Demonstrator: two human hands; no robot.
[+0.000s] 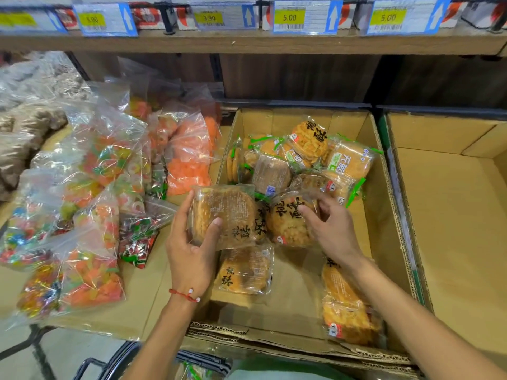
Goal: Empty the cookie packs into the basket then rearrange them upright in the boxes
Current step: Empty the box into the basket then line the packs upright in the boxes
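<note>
A: Near stuff first, hands?
B: L hand (192,259), red bracelet (185,295) on the wrist, grips held pack (225,215). Thumb across the front, fingers round its left edge. The pack is lifted and tilted over the near-left part of mid box (395,242).
A: R hand?
B: R hand (329,229) is just right of it, on second pack (288,220). Index on the face, other fingers curled over its far edge. That pack touches the held one.
A: Other packs?
B: Flat pack (244,270) lies on the box floor below the held one. Side packs (348,305) sit against the near-right wall, can't tell if upright. Far pile (310,149) is jumbled at the far end, some w/ green labels.
A: Around it?
B: Right box (452,215) is beside it. Candy bags (104,165) on the left. Price tags (289,17) far, along the shelf edge.
</note>
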